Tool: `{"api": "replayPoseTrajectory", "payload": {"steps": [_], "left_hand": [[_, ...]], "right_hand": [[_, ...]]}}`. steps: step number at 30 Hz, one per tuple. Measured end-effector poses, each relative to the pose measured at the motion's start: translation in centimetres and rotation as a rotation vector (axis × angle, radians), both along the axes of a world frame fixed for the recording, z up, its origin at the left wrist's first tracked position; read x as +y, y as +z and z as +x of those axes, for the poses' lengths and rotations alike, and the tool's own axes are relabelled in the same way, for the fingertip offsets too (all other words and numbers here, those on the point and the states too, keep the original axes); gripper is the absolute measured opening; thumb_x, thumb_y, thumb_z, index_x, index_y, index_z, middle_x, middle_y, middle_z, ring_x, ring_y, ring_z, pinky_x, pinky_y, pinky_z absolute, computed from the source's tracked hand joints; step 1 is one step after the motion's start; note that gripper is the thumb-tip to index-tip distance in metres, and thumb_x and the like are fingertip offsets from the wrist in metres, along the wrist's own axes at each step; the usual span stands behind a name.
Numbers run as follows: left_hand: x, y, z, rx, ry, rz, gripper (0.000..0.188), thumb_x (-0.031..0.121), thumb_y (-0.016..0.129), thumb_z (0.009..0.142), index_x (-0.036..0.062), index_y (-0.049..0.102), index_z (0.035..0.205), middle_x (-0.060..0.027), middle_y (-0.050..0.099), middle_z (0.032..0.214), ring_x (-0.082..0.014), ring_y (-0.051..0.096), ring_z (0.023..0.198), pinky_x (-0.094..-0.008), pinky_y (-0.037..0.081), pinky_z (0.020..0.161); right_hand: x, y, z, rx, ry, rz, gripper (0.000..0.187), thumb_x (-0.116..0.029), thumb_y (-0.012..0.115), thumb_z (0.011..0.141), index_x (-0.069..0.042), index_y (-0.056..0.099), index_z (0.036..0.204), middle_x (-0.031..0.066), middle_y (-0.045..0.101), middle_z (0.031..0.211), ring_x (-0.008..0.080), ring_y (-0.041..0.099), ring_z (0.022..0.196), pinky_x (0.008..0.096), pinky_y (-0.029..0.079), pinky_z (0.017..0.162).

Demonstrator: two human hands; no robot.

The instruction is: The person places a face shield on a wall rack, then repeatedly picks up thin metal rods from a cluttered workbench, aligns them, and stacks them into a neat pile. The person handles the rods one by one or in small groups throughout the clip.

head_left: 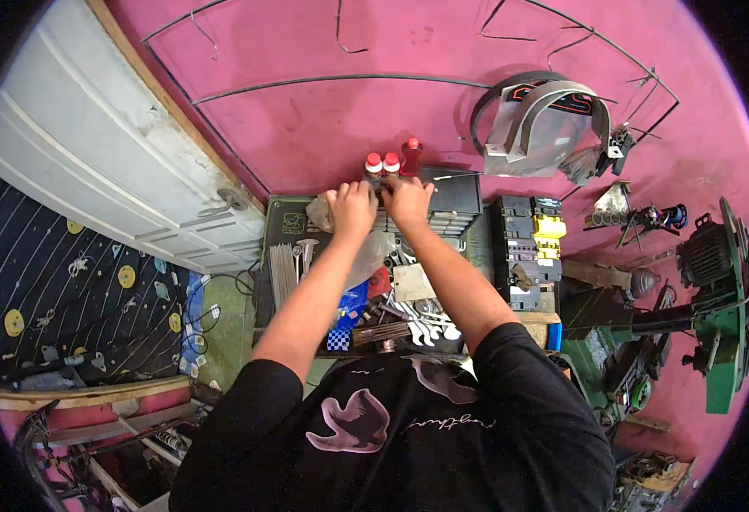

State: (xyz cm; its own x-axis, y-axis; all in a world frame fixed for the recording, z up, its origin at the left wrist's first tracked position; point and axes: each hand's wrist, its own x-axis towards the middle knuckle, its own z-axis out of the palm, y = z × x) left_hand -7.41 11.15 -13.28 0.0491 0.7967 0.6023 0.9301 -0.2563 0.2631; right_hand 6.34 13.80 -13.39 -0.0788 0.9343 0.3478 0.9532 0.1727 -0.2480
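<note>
Both my arms stretch forward to the back of a cluttered workbench. My left hand (353, 207) and my right hand (407, 201) are close together, fingers curled around something dark that they mostly hide; I cannot make out what it is. Just beyond my fingers stand two small bottles with red-and-white caps (382, 162), and a dark red bottle (411, 159) is beside them. A black drawer cabinet (458, 194) sits to the right of my right hand. Below my hands, between the forearms, lies a crumpled clear plastic bag (369, 258).
Nearer on the bench lie a metal plate (413, 282), several wrenches (432, 328), a blue packet (351, 309) and a bundle of thin rods (281, 271). Black and yellow cases (524, 243) stand right, near a green machine (720, 307). A white door (127, 136) is left.
</note>
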Motion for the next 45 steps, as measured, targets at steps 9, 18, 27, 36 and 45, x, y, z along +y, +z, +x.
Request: {"api": "replayPoseTrajectory", "payload": {"steps": [9, 18, 27, 36, 45], "left_hand": [[-3.1, -1.2, 1.8, -0.227, 0.097, -0.07, 0.011, 0.019, 0.071, 0.081, 0.012, 0.068, 0.089, -0.009, 0.07, 0.081, -0.0285, 0.065, 0.085, -0.0449, 0.039, 0.079], [-5.4, 0.0, -0.7, -0.219, -0.009, -0.076, 0.024, 0.019, 0.076, 0.074, 0.0122, 0.066, 0.095, -0.0068, 0.069, 0.097, -0.029, 0.064, 0.096, -0.0442, 0.04, 0.083], [-23.5, -7.0, -5.7, -0.002, -0.527, -0.285, 0.027, 0.021, 0.075, 0.076, 0.0138, 0.068, 0.101, -0.0023, 0.067, 0.103, -0.0215, 0.062, 0.097, -0.0424, 0.039, 0.085], [-29.8, -11.7, -7.7, -0.135, -0.688, -0.672, 0.029, 0.017, 0.071, 0.079, 0.0142, 0.068, 0.108, -0.0075, 0.06, 0.114, -0.0284, 0.058, 0.111, -0.0431, 0.04, 0.091], [-29.9, -14.1, -6.1, 0.033, -0.712, -0.665, 0.023, 0.019, 0.069, 0.079, 0.0179, 0.065, 0.102, -0.0046, 0.057, 0.094, -0.0244, 0.058, 0.099, -0.0431, 0.037, 0.081]], "right_hand": [[-1.3, 1.1, 0.7, 0.037, 0.119, 0.262, 0.016, -0.032, 0.075, 0.079, -0.023, 0.078, 0.092, -0.0003, 0.072, 0.092, 0.0218, 0.063, 0.093, 0.0468, 0.038, 0.088], [-3.6, 2.6, -0.1, 0.308, 0.388, 0.287, 0.015, -0.028, 0.073, 0.075, -0.017, 0.072, 0.086, 0.0008, 0.068, 0.092, 0.022, 0.062, 0.091, 0.0443, 0.037, 0.087], [-21.5, -7.0, 2.8, 1.448, -0.006, -0.841, 0.014, -0.016, 0.054, 0.094, -0.008, 0.055, 0.083, 0.0039, 0.065, 0.082, 0.0135, 0.059, 0.075, 0.032, 0.045, 0.066], [-26.1, -13.8, 8.0, 1.389, -0.183, -1.001, 0.009, -0.02, 0.058, 0.095, -0.012, 0.06, 0.091, -0.0037, 0.052, 0.074, 0.0106, 0.044, 0.064, 0.03, 0.037, 0.06], [-32.0, -15.1, 6.7, 0.799, 0.064, -0.616, 0.013, -0.014, 0.068, 0.089, -0.002, 0.068, 0.095, 0.007, 0.069, 0.083, 0.0124, 0.062, 0.076, 0.0318, 0.051, 0.072]]}}
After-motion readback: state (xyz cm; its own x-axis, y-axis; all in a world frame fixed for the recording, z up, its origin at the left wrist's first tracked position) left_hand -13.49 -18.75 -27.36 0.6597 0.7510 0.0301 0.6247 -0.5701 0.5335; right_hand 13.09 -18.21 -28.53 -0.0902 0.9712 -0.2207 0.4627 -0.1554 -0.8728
